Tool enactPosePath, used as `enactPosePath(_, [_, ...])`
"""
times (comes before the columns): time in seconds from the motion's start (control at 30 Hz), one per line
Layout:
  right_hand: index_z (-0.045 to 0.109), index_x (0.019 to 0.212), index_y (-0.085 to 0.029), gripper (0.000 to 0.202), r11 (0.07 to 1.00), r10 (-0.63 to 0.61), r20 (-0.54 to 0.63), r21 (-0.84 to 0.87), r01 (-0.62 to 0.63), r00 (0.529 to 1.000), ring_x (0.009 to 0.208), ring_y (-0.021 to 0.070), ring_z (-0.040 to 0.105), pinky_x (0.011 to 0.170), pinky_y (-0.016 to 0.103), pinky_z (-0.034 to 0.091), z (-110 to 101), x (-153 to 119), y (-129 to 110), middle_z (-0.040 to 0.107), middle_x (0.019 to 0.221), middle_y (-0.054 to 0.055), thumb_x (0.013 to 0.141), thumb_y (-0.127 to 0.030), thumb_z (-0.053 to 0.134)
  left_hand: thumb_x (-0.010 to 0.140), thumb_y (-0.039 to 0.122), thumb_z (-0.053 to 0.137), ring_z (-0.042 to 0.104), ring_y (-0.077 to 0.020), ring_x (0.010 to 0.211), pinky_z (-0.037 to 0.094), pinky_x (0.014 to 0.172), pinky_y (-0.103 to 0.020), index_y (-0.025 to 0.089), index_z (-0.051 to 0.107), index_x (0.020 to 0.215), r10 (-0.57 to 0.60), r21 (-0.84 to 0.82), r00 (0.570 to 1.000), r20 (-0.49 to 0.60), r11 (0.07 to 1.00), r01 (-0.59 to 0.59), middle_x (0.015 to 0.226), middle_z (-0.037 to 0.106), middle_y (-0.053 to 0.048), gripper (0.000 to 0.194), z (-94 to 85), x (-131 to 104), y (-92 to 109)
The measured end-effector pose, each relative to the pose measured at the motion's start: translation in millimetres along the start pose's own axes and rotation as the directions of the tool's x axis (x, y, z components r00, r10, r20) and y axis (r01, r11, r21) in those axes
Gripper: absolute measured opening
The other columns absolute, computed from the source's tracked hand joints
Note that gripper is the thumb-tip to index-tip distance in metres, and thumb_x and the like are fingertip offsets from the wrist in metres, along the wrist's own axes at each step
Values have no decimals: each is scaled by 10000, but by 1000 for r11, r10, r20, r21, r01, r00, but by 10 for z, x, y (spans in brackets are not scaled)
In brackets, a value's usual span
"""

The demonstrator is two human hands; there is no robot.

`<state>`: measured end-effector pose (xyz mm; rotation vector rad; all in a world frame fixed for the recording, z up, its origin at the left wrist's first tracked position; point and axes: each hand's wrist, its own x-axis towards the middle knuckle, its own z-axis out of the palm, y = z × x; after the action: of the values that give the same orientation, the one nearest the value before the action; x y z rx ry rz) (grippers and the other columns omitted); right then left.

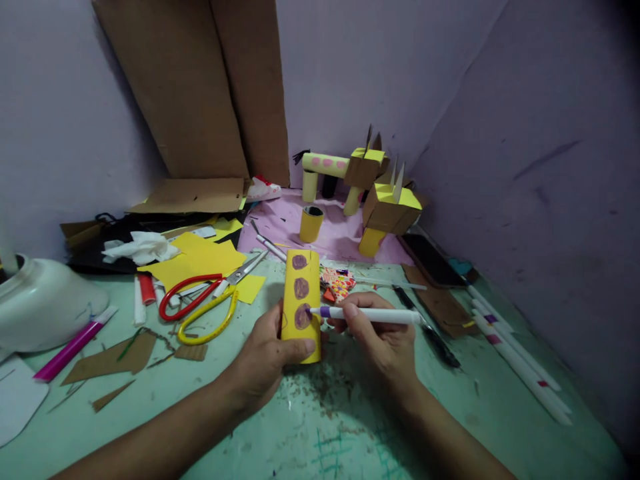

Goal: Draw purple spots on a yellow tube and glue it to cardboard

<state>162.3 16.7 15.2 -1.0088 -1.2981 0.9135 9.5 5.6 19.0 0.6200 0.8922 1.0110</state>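
My left hand [270, 353] is wrapped round the lower part of a yellow paper tube [311, 273], its thumb across the front. Three purple-brown spots run down the tube's face, and a thin curved outline shows at its left edge. Pinched in my right hand [377, 337] is a white marker [390, 315] with a purple collar; its tip touches the lowest spot. Behind the tube stands a short yellow cylinder [311, 225]. Two yellow and brown box-headed figures [325, 165] [393, 207] are at the back.
Red and yellow-handled scissors [207, 310] lie left of the tube, by yellow paper [193, 259] and cardboard scraps [120, 357]. At far left sits a white pot [55, 307]. A black cutter [440, 343], a phone [433, 259] and white markers [520, 360] lie right.
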Motion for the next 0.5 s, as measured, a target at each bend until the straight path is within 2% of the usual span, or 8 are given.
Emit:
enactPosePath(0.37, [643,677,-181,122,1000,-4,33,-31,5,999,474,120,585,451,207,461,11,4,-57,648,531,-6,783,-240,625,554,125,762,609,-213,833,471,747,-318,132,598,1061,-8,6,999,35,1000,8,932,692,-82,534,-30,3,-7])
enactPosePath(0.5, [643,717,-183,102,1000,0,-13,12,0,1000,487,129,611,464,213,487,2,11,-61,671,551,-5,799,-242,625,525,134,796,618,-219,852,470,780,-327,140,594,1082,-24,-13,1000,13,1000,25,954,695,-80,592,-30,-5,-7])
